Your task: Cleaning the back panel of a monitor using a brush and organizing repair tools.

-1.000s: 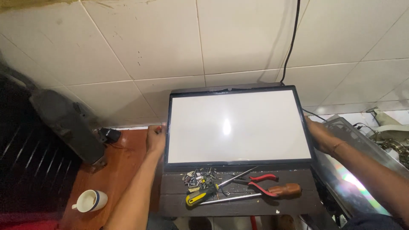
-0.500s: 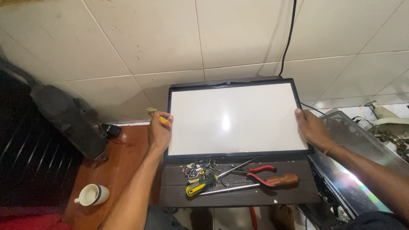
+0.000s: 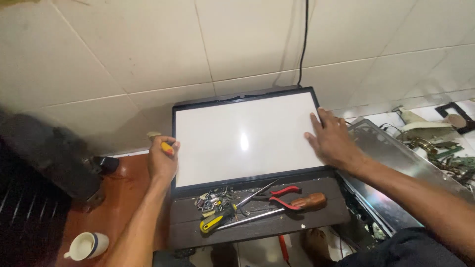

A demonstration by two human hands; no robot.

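A flat screen panel (image 3: 247,138) with a white face and black frame leans against the tiled wall, standing on a dark wooden bench (image 3: 257,225). My left hand (image 3: 162,160) rests at the panel's left edge, closed around a small yellow and orange tool (image 3: 168,148). My right hand (image 3: 332,141) lies flat with fingers spread on the panel's right side. Below the panel lie a yellow-handled screwdriver (image 3: 217,220), red-handled pliers (image 3: 282,192), a brown-handled screwdriver (image 3: 307,201) and several small screws (image 3: 215,199).
A white cup (image 3: 86,245) sits on the reddish wooden surface (image 3: 126,198) at lower left, beside a dark blurred object (image 3: 54,158). A black cable (image 3: 303,42) runs down the wall. A metal casing (image 3: 396,158) and circuit parts (image 3: 435,148) lie at right.
My left hand rose along the panel's left edge with the small tool. My right hand moved from behind the right edge onto the panel's face. The view shifted.
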